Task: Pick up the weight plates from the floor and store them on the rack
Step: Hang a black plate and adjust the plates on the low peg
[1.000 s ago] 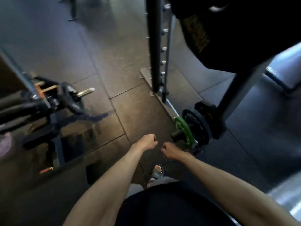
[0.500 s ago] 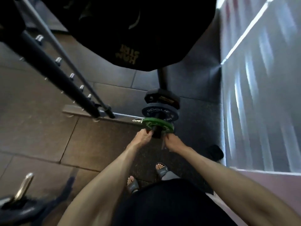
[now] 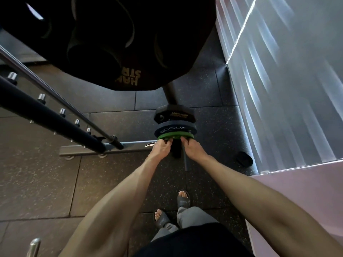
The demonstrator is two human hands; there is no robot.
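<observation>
Green plate in left hand, right hand — black plate stacked behind.

Large black plate overhangs above, rack bar crowds left, wall hems right.

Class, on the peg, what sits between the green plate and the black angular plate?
The dark ROGUE plate, between green plate and black plate; head view shows it.

Front plate is sitting on the peg, before the middle plate; left hand and right hand are gripping its near edge.
</observation>
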